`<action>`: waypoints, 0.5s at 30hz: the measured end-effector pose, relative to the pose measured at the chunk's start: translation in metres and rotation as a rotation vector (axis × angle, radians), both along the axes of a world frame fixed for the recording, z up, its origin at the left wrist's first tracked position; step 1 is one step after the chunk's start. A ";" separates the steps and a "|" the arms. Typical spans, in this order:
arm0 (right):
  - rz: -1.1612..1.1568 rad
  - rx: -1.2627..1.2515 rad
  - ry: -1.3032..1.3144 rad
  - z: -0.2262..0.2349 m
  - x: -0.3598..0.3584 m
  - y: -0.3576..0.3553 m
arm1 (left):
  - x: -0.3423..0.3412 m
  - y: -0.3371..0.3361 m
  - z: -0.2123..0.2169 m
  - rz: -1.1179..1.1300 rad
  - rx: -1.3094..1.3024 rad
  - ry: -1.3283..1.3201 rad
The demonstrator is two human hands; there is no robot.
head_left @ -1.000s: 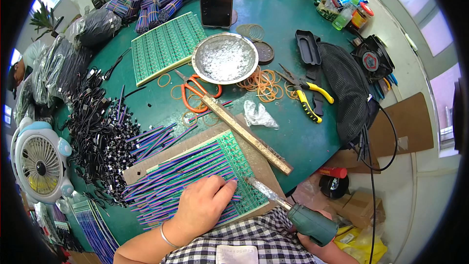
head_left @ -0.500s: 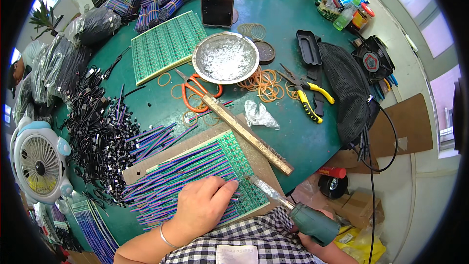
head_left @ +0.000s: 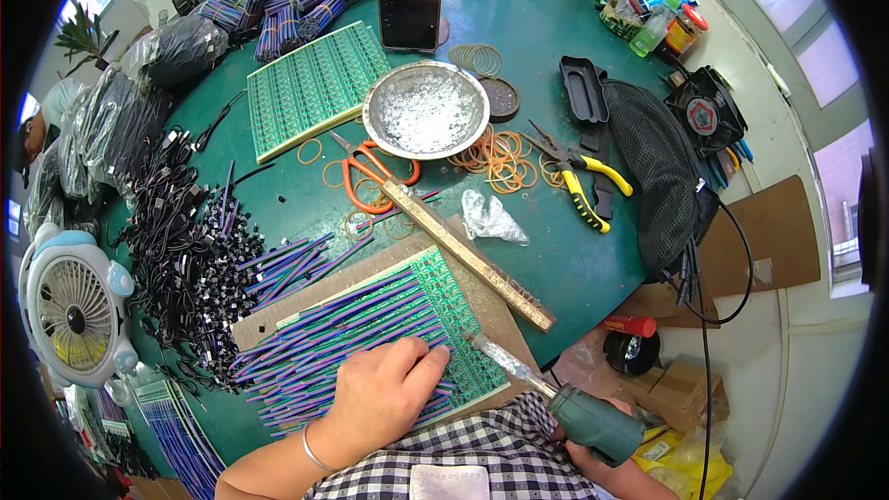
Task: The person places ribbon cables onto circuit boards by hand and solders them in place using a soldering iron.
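Note:
My left hand [head_left: 389, 389] rests on a green circuit board panel [head_left: 472, 352], its fingers curled down over thin purple, blue and black wires [head_left: 343, 329]. The thumb and fingers close around wire ends near the bare strip of the panel; their tips are mostly hidden. Beneath the panel is a brown board [head_left: 269, 324]. My right hand [head_left: 585, 459] is wrapped round the dark green handle of a soldering iron [head_left: 593, 421], which partly covers it. The iron's pale, crusted barrel slants up and left, its tip just off the panel's right edge.
Beyond the panel lie a wooden bar [head_left: 472, 255], orange-handled scissors [head_left: 356, 187], a metal bowl [head_left: 375, 134] of silvery bits, rubber bands [head_left: 505, 162] and yellow-handled pliers [head_left: 583, 199]. Black cables [head_left: 176, 250] pile at left beside a fan [head_left: 76, 310]. A phone [head_left: 410, 0] stands behind.
My left thumb and fingertips have shifted very slightly toward me over the wires. The right hand and soldering iron stay in nearly the same place.

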State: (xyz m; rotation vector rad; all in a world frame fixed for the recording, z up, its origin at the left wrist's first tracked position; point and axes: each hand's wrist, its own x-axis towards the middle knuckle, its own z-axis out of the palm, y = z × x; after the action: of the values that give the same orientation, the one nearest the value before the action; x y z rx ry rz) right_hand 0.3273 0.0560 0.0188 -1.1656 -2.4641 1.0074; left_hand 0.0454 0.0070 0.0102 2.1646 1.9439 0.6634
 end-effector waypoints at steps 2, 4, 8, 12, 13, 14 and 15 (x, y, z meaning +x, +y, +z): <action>0.019 0.039 -0.021 0.000 0.000 0.001 | 0.000 0.001 -0.003 -0.008 -0.004 -0.007; 0.044 0.078 -0.039 -0.001 -0.001 0.000 | 0.000 0.001 -0.004 -0.011 -0.009 -0.009; -0.036 0.058 0.080 0.002 -0.004 0.000 | 0.001 0.000 -0.007 0.017 -0.007 -0.034; -0.003 0.035 0.084 0.004 -0.005 0.002 | 0.002 -0.001 -0.007 0.025 -0.019 -0.038; -0.004 0.034 0.082 0.002 -0.005 0.002 | 0.001 -0.001 -0.007 0.025 -0.020 -0.040; -0.003 0.064 0.075 -0.002 -0.004 0.001 | 0.001 0.000 -0.007 0.024 -0.022 -0.045; -0.002 0.096 0.069 -0.004 -0.003 0.000 | 0.001 0.000 -0.007 0.024 -0.022 -0.050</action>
State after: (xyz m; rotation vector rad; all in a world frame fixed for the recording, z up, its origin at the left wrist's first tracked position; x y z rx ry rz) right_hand 0.3239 0.0557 0.0148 -1.0852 -2.4279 0.9018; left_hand 0.0467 0.0069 0.0031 2.0941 1.9462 0.6899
